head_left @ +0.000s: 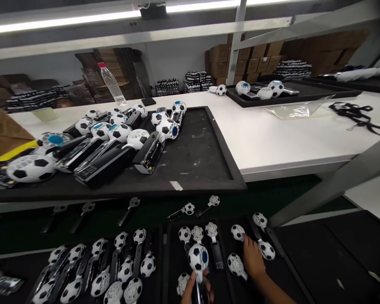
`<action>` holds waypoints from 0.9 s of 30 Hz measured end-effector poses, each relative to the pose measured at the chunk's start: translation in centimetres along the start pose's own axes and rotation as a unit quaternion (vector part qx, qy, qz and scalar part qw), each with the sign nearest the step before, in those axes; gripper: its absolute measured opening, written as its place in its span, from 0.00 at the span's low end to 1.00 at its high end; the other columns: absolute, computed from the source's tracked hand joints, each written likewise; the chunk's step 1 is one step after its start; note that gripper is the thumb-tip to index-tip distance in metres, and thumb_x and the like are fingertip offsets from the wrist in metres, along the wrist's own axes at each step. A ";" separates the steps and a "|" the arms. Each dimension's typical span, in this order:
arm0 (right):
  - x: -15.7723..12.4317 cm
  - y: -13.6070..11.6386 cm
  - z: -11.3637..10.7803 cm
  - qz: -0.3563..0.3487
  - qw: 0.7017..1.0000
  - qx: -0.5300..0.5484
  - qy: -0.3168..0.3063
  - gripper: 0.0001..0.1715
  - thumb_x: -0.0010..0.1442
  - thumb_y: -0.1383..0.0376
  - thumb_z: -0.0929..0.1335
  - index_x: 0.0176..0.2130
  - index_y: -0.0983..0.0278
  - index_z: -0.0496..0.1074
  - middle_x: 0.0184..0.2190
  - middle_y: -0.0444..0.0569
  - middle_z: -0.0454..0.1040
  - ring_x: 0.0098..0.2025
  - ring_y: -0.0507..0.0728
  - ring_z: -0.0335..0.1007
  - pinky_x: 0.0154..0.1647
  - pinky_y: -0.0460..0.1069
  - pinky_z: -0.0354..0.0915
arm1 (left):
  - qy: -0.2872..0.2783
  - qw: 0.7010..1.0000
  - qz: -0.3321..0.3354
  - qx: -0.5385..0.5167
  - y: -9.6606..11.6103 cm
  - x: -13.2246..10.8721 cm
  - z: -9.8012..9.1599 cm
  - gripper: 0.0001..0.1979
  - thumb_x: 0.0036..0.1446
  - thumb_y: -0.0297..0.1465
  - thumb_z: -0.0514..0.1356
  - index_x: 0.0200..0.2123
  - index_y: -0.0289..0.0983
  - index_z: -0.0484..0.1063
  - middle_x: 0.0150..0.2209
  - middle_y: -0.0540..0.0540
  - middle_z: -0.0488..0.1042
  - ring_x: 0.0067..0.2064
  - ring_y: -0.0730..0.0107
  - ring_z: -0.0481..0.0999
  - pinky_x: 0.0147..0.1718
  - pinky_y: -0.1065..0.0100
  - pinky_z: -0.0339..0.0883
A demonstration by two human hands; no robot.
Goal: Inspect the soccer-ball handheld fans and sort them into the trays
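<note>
Left hand (189, 291) wraps one football-headed device (198, 257) above lower middle tray (221, 283). Right hand (253, 256) half-curled among other devices (236, 264), grip unclear. Lower left tray (158, 287) looks largely done; upper tray (202, 156) jumble probably undone.

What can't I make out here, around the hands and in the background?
In the head view:
Lower end of the dark-handled device with a white-and-black football-patterned head, held in the left hand: cut off by the bottom edge.
Whether the right hand grips anything: hidden by the hand itself.
Any print on the stacked brown cardboard boxes: too small and blurred.
</note>
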State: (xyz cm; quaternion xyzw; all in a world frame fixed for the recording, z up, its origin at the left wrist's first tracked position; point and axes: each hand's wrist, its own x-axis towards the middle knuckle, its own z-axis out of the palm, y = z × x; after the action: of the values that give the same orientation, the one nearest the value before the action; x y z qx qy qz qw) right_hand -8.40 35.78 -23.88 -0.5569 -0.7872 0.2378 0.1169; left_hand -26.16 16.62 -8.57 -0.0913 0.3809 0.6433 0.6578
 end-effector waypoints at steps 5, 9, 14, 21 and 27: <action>1.7 -1.0 -3.0 0.150 0.974 0.149 -0.080 0.13 0.61 0.63 0.66 0.45 0.67 0.69 0.44 0.51 0.71 0.48 0.58 0.67 0.51 0.60 0.64 | -0.024 0.998 -0.001 -0.063 0.6 -2.4 2.2 0.25 0.36 0.48 0.70 0.32 0.36 0.73 0.22 0.53 0.69 0.21 0.74 0.67 0.17 0.71 0.58; 1.1 -4.5 -6.0 0.239 0.889 0.346 -0.183 0.10 0.61 0.62 0.67 0.34 0.68 0.69 0.32 0.46 0.72 0.34 0.52 0.71 0.38 0.52 0.70 | -0.037 0.993 0.031 -0.107 2.3 -5.1 3.8 0.21 0.45 0.43 0.65 0.37 0.33 0.72 0.26 0.50 0.70 0.24 0.73 0.69 0.20 0.70 0.63; -4.0 -11.3 -10.9 0.239 0.701 0.636 -0.216 0.08 0.57 0.63 0.66 0.28 0.64 0.65 0.27 0.44 0.72 0.36 0.51 0.74 0.48 0.49 0.71 | 0.005 0.986 0.074 -0.151 4.0 -7.4 6.5 0.10 0.58 0.31 0.57 0.41 0.31 0.70 0.36 0.42 0.76 0.35 0.66 0.77 0.36 0.61 0.73; -10.1 -18.5 -16.6 0.311 0.414 0.815 -0.258 0.14 0.60 0.59 0.66 0.40 0.68 0.67 0.35 0.49 0.75 0.38 0.49 0.74 0.41 0.42 0.73 | 0.074 0.980 0.099 -0.153 3.9 -7.7 10.6 0.09 0.58 0.32 0.60 0.38 0.31 0.69 0.33 0.43 0.77 0.35 0.65 0.79 0.36 0.65 0.76; -11.1 -21.4 -19.8 0.374 0.339 0.829 -0.242 0.19 0.67 0.56 0.58 0.40 0.70 0.67 0.31 0.51 0.76 0.32 0.48 0.74 0.34 0.41 0.73 | 0.081 0.984 0.093 -0.129 3.0 -9.1 11.8 0.14 0.56 0.34 0.61 0.42 0.29 0.71 0.37 0.41 0.78 0.35 0.66 0.79 0.32 0.68 0.77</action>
State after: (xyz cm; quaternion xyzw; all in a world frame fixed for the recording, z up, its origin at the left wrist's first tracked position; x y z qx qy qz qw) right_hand -13.20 24.55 4.83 -0.3288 0.1104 0.9114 0.2214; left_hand -23.32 17.21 6.39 -0.1915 0.3538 0.7355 0.5452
